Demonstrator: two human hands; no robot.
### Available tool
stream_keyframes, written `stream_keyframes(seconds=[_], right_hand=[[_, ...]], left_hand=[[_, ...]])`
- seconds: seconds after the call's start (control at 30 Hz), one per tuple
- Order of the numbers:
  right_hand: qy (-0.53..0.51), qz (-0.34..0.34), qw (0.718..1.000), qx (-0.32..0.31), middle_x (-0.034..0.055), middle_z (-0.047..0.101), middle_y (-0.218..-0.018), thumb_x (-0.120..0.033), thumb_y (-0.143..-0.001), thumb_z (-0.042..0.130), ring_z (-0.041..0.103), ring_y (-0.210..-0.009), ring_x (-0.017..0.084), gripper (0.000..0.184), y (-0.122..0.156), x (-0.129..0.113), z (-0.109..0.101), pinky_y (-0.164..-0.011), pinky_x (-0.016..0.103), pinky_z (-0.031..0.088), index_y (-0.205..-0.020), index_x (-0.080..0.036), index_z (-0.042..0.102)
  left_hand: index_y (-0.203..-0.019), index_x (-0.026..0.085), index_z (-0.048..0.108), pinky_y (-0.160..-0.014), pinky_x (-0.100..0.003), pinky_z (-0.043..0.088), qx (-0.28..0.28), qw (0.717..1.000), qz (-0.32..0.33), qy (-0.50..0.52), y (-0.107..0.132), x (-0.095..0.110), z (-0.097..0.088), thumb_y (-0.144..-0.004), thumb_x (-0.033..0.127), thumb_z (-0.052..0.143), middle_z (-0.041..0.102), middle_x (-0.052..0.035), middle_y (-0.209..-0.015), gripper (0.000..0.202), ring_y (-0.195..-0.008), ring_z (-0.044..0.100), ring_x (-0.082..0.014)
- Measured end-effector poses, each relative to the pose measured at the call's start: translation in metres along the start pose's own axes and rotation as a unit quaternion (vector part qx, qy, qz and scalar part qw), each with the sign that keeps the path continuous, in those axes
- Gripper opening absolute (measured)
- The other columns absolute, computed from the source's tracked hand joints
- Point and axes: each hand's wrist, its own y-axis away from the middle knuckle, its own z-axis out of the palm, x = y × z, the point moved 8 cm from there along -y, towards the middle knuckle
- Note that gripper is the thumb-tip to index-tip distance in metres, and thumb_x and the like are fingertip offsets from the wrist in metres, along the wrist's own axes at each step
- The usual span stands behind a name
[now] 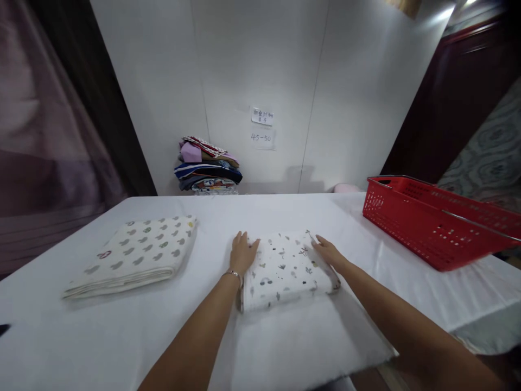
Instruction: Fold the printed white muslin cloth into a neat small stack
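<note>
A white cloth (280, 266) printed with small plants and animals lies folded into a block in front of me. Beside its far left corner rests my left hand (243, 253), fingers stretched and apart, thumb reaching toward the cloth's edge. My right hand (329, 253) touches the far right edge, its fingers extended and only partly visible. Neither hand appears closed around the cloth. A plain white sheet (301, 342) spreads from under the block toward me, past the near table edge. Further left lies another folded white cloth (142, 247) with grey prints.
A red plastic basket (427, 225) stands on the white table (215, 222) at the right. Behind the far edge is a stack of folded fabrics (209, 165). Handwritten paper signs (262, 127) hang on the wall. A pinkish curtain (44, 141) hangs at left.
</note>
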Motion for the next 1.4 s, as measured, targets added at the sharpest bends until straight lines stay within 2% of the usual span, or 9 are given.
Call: stream_keyframes(seconds=[0.13, 0.3, 0.43, 0.53, 0.73, 0.87, 1.07, 1.17, 1.4], right_hand=[[-0.059, 0.076, 0.995, -0.019, 0.0132, 0.053, -0.127, -0.044, -0.082, 0.048, 0.058, -0.104, 0.023, 0.063, 0.044, 0.036, -0.003, -0.088, 0.036, 0.047, -0.137, -0.016, 0.037], [0.018, 0.046, 0.998, -0.025, 0.0119, 0.055, -0.125, -0.041, -0.077, 0.056, 0.059, -0.099, 0.025, 0.071, 0.067, 0.03, 0.001, -0.086, 0.039, 0.046, -0.14, -0.02, 0.032], [-0.016, 0.045, 0.997, -0.061, 0.008, 0.059, -0.117, -0.027, -0.072, 0.059, 0.06, -0.095, 0.022, 0.073, 0.055, 0.024, -0.003, -0.082, 0.034, 0.048, -0.14, -0.02, 0.033], [-0.037, 0.015, 0.998, -0.057, 0.0035, 0.064, -0.103, -0.024, -0.071, 0.059, 0.062, -0.086, 0.02, 0.073, 0.032, 0.032, -0.026, -0.078, 0.031, 0.049, -0.139, -0.02, 0.033], [0.161, -0.003, 0.987, 0.015, 0.0121, 0.061, -0.114, -0.029, -0.076, 0.055, 0.057, -0.103, 0.028, 0.06, -0.001, 0.062, -0.064, -0.09, 0.04, 0.043, -0.133, -0.014, 0.043], [0.21, -0.148, 0.965, 0.051, 0.0131, 0.049, -0.131, -0.03, -0.084, 0.044, 0.042, -0.122, 0.028, 0.048, 0.031, 0.006, -0.041, -0.103, 0.043, 0.031, -0.129, -0.013, 0.048], [0.169, -0.296, 0.934, -0.106, 0.0066, 0.037, -0.142, -0.042, -0.091, 0.035, 0.027, -0.133, 0.024, 0.05, 0.121, -0.08, 0.04, -0.109, 0.048, 0.017, -0.137, -0.022, 0.039], [0.159, -0.313, 0.927, -0.132, 0.0077, 0.036, -0.142, -0.04, -0.093, 0.032, 0.028, -0.133, 0.024, 0.047, 0.143, -0.093, 0.054, -0.109, 0.048, 0.018, -0.135, -0.022, 0.041], [0.173, -0.356, 0.915, -0.084, 0.0113, 0.04, -0.139, -0.038, -0.09, 0.04, 0.032, -0.131, 0.025, 0.049, 0.161, -0.099, 0.058, -0.108, 0.048, 0.021, -0.134, -0.017, 0.041]], left_hand=[[-0.134, 0.011, 0.031, -0.098, -0.037, 0.036, -0.012, 0.998, -0.055, 0.02, 0.022, -0.013, -0.008, -0.083, 0.045, 0.042, 0.042, -0.0171, -0.136, 0.062, -0.124, 0.041, -0.0275], [-0.128, 0.013, 0.037, -0.087, -0.038, 0.042, -0.019, 0.998, -0.052, -0.007, 0.041, -0.012, -0.011, -0.081, 0.042, 0.045, 0.052, -0.0167, -0.123, 0.056, -0.112, 0.05, -0.0292], [-0.122, 0.012, 0.041, -0.085, -0.037, 0.042, -0.012, 0.998, -0.055, 0.002, 0.045, -0.008, -0.01, -0.081, 0.04, 0.046, 0.054, -0.0176, -0.119, 0.051, -0.109, 0.052, -0.0286], [-0.12, 0.014, 0.042, -0.085, -0.033, 0.042, -0.03, 0.997, -0.055, 0.049, 0.056, -0.001, 0.0, -0.077, 0.037, 0.053, 0.056, -0.0148, -0.118, 0.05, -0.107, 0.054, -0.0253], [-0.118, 0.023, 0.043, -0.07, -0.028, 0.043, -0.082, 0.99, -0.036, 0.112, 0.091, 0.02, 0.018, -0.072, 0.048, 0.061, 0.063, -0.0058, -0.106, 0.055, -0.088, 0.06, -0.021], [-0.12, 0.023, 0.042, -0.07, -0.028, 0.042, -0.073, 0.989, -0.048, 0.116, 0.095, 0.019, 0.015, -0.073, 0.047, 0.061, 0.062, -0.0057, -0.108, 0.056, -0.09, 0.06, -0.0206], [-0.126, 0.023, 0.04, -0.075, -0.028, 0.042, -0.054, 0.99, -0.044, 0.125, 0.094, 0.016, 0.017, -0.075, 0.047, 0.058, 0.062, -0.0055, -0.109, 0.059, -0.093, 0.059, -0.0199], [-0.128, 0.021, 0.038, -0.078, -0.028, 0.043, -0.028, 0.988, -0.034, 0.15, 0.094, 0.011, 0.016, -0.079, 0.045, 0.055, 0.061, -0.0062, -0.109, 0.058, -0.09, 0.059, -0.0182], [-0.12, 0.02, 0.05, -0.082, -0.028, 0.046, 0.043, 0.984, 0.012, 0.174, 0.081, 0.0, 0.003, -0.083, 0.024, 0.048, 0.054, -0.0067, -0.119, 0.037, -0.085, 0.058, -0.014]])
